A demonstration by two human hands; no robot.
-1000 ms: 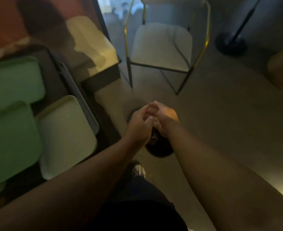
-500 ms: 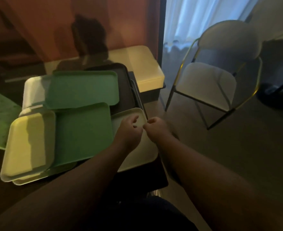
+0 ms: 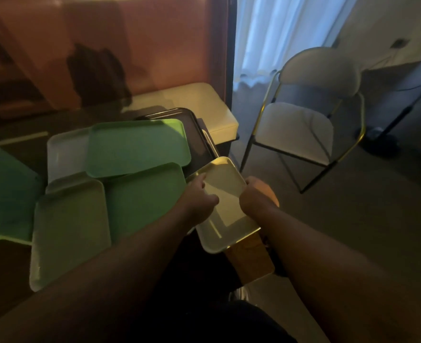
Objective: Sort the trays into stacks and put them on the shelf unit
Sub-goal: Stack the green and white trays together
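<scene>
Several trays lie overlapping on a dark table. Two green trays (image 3: 137,147) (image 3: 145,196) sit in the middle, with a pale tray (image 3: 68,231) at front left, a white tray (image 3: 65,149) behind it and a dark tray (image 3: 199,137) at the back. A cream tray (image 3: 226,206) lies at the right, overhanging the table corner. My left hand (image 3: 199,199) grips its left edge and my right hand (image 3: 256,194) grips its right edge.
The wooden table corner (image 3: 251,261) sticks out under the cream tray. A white chair (image 3: 301,125) with a gold frame stands on the floor to the right. A cream bench (image 3: 204,105) is behind the table, a green board (image 3: 4,194) at far left, a stand base (image 3: 380,139) at far right.
The view swung from the floor up to the table. My hands, clasped together before, moved apart and took hold of the cream tray's two sides; the tray shifted right.
</scene>
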